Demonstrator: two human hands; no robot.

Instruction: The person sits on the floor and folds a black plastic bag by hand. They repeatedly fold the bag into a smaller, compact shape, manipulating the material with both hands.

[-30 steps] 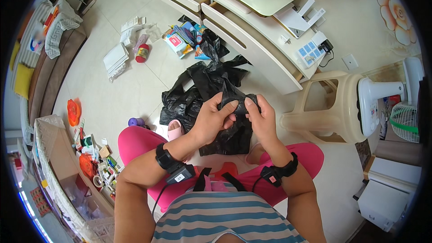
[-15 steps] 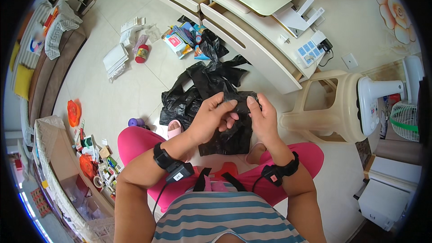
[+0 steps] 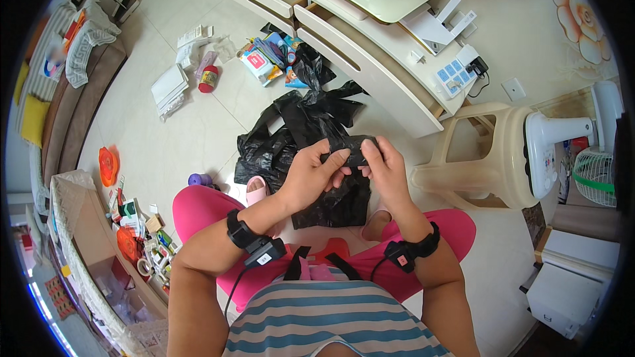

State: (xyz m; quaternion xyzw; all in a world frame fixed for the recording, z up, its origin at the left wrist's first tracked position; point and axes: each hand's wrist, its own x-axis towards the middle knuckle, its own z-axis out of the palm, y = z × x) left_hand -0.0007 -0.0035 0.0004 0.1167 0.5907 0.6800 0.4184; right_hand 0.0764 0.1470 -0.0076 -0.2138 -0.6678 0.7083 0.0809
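Between my two hands is a black plastic bag (image 3: pixel 355 151), folded into a small flat bundle. My left hand (image 3: pixel 313 172) grips its left end, the thumb pressed on top and the fingers curled beneath. At the other end my right hand (image 3: pixel 382 166) pinches it between thumb and fingers. Below, a heap of loose black plastic bags (image 3: pixel 291 116) lies crumpled on the floor between my feet and the drawers. One flat part of the heap shows under my hands.
Open drawers (image 3: pixel 370 66) of a white cabinet stand ahead. Wet wipes (image 3: pixel 258 63), a red-lidded jar (image 3: pixel 208 79) and white boxes (image 3: pixel 170 90) lie on the floor. A beige plastic stool (image 3: pixel 476 155) is at right. Several small items (image 3: pixel 159 251) are at left near a box-like piece (image 3: pixel 79 225).
The black plastic bag between my hands has become smaller and flatter, its loose upper edge folded down. Both hands stay in nearly the same place.
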